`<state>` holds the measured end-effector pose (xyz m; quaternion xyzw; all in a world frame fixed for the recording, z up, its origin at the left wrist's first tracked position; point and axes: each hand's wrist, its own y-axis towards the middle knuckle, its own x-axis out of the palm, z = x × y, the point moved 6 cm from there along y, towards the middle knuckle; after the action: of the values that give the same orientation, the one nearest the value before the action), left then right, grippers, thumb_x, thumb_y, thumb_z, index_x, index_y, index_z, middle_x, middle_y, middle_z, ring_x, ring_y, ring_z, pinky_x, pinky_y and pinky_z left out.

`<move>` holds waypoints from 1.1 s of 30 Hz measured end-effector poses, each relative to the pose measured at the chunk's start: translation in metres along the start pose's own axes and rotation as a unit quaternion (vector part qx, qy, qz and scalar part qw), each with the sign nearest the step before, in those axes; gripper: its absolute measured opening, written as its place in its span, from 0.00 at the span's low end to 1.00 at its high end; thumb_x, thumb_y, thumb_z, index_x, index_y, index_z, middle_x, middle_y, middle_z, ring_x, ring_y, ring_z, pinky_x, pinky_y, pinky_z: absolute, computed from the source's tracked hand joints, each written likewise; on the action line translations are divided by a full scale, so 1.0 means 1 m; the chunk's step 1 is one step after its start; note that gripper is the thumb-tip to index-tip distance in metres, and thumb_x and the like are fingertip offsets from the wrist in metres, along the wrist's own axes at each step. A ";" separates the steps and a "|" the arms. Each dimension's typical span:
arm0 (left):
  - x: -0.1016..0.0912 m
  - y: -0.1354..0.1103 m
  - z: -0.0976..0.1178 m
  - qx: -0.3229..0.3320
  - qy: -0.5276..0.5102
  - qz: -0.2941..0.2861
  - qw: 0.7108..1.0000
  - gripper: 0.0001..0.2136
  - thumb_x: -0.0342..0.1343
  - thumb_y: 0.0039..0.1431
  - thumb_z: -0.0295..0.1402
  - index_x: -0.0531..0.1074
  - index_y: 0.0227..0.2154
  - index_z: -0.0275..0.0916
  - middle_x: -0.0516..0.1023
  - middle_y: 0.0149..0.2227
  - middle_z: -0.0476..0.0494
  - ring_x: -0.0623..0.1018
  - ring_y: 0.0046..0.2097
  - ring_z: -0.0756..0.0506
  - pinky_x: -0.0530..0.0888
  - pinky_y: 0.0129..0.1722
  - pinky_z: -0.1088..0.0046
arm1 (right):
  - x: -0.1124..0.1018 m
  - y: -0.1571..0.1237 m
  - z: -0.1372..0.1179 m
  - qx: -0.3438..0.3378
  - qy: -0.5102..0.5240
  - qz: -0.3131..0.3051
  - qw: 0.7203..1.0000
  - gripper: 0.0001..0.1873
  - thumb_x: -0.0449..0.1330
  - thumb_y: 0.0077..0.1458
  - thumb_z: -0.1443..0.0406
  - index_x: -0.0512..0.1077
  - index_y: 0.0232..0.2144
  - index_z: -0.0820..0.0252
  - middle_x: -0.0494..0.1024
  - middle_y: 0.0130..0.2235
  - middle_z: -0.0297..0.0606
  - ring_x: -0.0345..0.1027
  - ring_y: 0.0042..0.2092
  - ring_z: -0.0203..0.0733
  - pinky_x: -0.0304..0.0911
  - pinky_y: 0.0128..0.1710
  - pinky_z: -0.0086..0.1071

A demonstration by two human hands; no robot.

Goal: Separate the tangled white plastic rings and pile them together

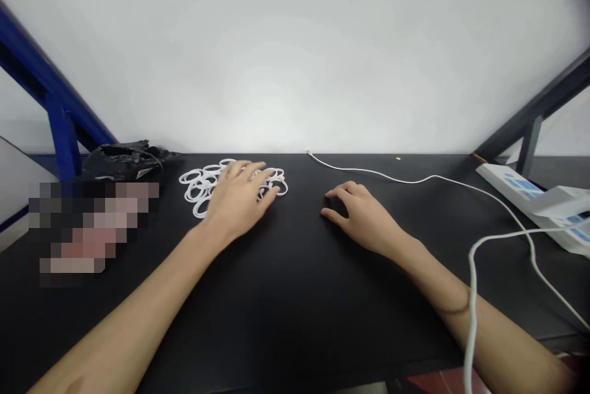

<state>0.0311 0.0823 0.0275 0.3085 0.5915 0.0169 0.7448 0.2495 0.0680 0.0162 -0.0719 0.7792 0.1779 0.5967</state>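
Note:
A pile of several white plastic rings (203, 183) lies on the black table (295, 295) near its far edge. My left hand (239, 197) rests flat on the right part of that pile, fingers stretched out and spread over the rings. My right hand (359, 212) lies on the bare table to the right of the pile, fingers curled loosely downward with the fingertips touching the tabletop; nothing shows in it.
A crumpled black bag (122, 159) sits at the far left. A white cable (415, 180) runs across the far right of the table and loops down by my right forearm. A white and blue device (539, 203) lies at the right edge. A white wall stands behind.

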 end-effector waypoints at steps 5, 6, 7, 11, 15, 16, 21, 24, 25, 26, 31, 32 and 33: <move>0.019 -0.005 -0.053 -0.145 0.063 -0.126 0.979 0.32 0.31 0.66 0.53 0.58 0.65 0.40 0.58 0.67 0.34 0.54 0.68 0.27 0.45 0.60 0.28 | -0.001 -0.001 0.000 -0.004 0.006 0.007 1.000 0.16 0.58 0.60 0.57 0.73 0.47 0.57 0.73 0.48 0.46 0.66 0.51 0.54 0.66 0.51 0.50; 0.023 -0.006 -0.056 -0.154 0.058 -0.147 0.975 0.33 0.29 0.66 0.54 0.56 0.66 0.41 0.56 0.68 0.34 0.53 0.68 0.27 0.45 0.59 0.27 | -0.001 -0.001 -0.001 -0.004 0.006 0.006 1.000 0.16 0.58 0.60 0.57 0.73 0.47 0.57 0.73 0.48 0.46 0.66 0.51 0.54 0.66 0.52 0.50; 0.025 -0.007 -0.057 -0.157 0.055 -0.161 0.973 0.34 0.28 0.66 0.55 0.54 0.67 0.41 0.54 0.68 0.34 0.52 0.68 0.26 0.45 0.58 0.26 | -0.001 -0.001 0.000 -0.003 0.005 0.004 1.000 0.17 0.58 0.60 0.56 0.73 0.47 0.57 0.73 0.48 0.46 0.66 0.52 0.54 0.66 0.52 0.50; 0.030 -0.006 -0.055 -0.149 0.059 -0.184 0.970 0.38 0.29 0.63 0.59 0.52 0.67 0.42 0.51 0.69 0.34 0.49 0.69 0.25 0.45 0.58 0.27 | 0.000 -0.001 0.000 0.000 0.004 -0.006 1.000 0.18 0.58 0.60 0.56 0.73 0.48 0.58 0.72 0.49 0.47 0.66 0.52 0.54 0.66 0.53 0.49; 0.030 -0.006 -0.052 -0.155 0.060 -0.199 0.966 0.41 0.29 0.59 0.63 0.53 0.67 0.42 0.49 0.70 0.35 0.46 0.69 0.24 0.44 0.59 0.27 | 0.001 -0.001 0.000 0.002 0.000 -0.010 1.000 0.18 0.58 0.60 0.56 0.72 0.49 0.59 0.72 0.50 0.47 0.65 0.52 0.54 0.66 0.53 0.49; 0.029 -0.006 -0.052 -0.159 0.058 -0.202 0.965 0.42 0.29 0.59 0.64 0.53 0.67 0.42 0.49 0.70 0.35 0.46 0.69 0.24 0.43 0.59 0.27 | 0.001 -0.001 0.000 0.000 -0.001 -0.009 1.000 0.18 0.58 0.60 0.56 0.72 0.49 0.59 0.72 0.50 0.47 0.65 0.53 0.54 0.65 0.53 0.49; 0.028 -0.008 -0.051 -0.155 0.050 -0.199 0.966 0.42 0.30 0.57 0.65 0.54 0.67 0.43 0.49 0.70 0.34 0.47 0.69 0.22 0.42 0.58 0.26 | 0.001 0.000 0.000 0.000 -0.005 -0.013 1.000 0.19 0.58 0.60 0.55 0.72 0.49 0.59 0.71 0.50 0.47 0.65 0.53 0.54 0.65 0.53 0.48; 0.028 -0.009 -0.051 -0.148 0.048 -0.193 0.969 0.42 0.31 0.58 0.65 0.55 0.67 0.43 0.50 0.70 0.34 0.48 0.68 0.22 0.41 0.58 0.25 | 0.000 0.000 0.000 0.005 -0.006 -0.016 1.000 0.19 0.58 0.60 0.56 0.72 0.49 0.59 0.71 0.50 0.47 0.65 0.53 0.53 0.65 0.54 0.48; 0.027 -0.009 -0.051 -0.147 0.050 -0.188 0.970 0.41 0.30 0.58 0.64 0.55 0.66 0.43 0.51 0.69 0.34 0.48 0.68 0.22 0.39 0.57 0.25 | 0.000 0.000 0.000 0.005 -0.006 -0.016 1.000 0.19 0.58 0.60 0.56 0.72 0.49 0.59 0.72 0.50 0.47 0.65 0.53 0.53 0.65 0.54 0.47; 0.026 -0.008 -0.050 -0.146 0.055 -0.181 0.971 0.41 0.30 0.59 0.64 0.56 0.66 0.42 0.52 0.69 0.34 0.49 0.68 0.22 0.37 0.57 0.25 | 0.000 0.000 0.000 0.006 -0.007 -0.015 1.000 0.19 0.58 0.60 0.56 0.72 0.49 0.59 0.72 0.50 0.47 0.65 0.52 0.53 0.65 0.54 0.47; 0.014 -0.001 -0.034 -0.098 0.067 -0.121 0.986 0.37 0.30 0.64 0.58 0.61 0.63 0.38 0.60 0.66 0.33 0.51 0.69 0.27 0.36 0.61 0.31 | 0.000 -0.001 -0.001 0.008 -0.013 -0.014 1.000 0.20 0.59 0.60 0.56 0.72 0.50 0.61 0.72 0.50 0.47 0.65 0.52 0.52 0.65 0.54 0.46; 0.013 0.000 -0.026 -0.071 0.057 -0.113 0.989 0.35 0.31 0.65 0.56 0.63 0.62 0.39 0.61 0.66 0.34 0.52 0.69 0.30 0.37 0.63 0.34 | 0.000 -0.001 -0.001 0.007 -0.013 -0.013 1.000 0.20 0.59 0.60 0.56 0.72 0.50 0.61 0.72 0.50 0.47 0.65 0.52 0.52 0.65 0.54 0.46; 0.012 0.000 -0.018 -0.042 0.044 -0.107 0.992 0.32 0.32 0.66 0.54 0.64 0.61 0.40 0.62 0.65 0.36 0.52 0.69 0.32 0.39 0.65 0.38 | 0.000 -0.001 -0.002 0.006 -0.012 -0.014 1.000 0.20 0.59 0.60 0.56 0.72 0.50 0.61 0.72 0.50 0.47 0.65 0.52 0.52 0.65 0.54 0.46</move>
<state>0.0185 0.0953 0.0151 0.2108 0.6525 -0.0246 0.7275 0.2483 0.0664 0.0169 -0.0766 0.7719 0.1656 0.6090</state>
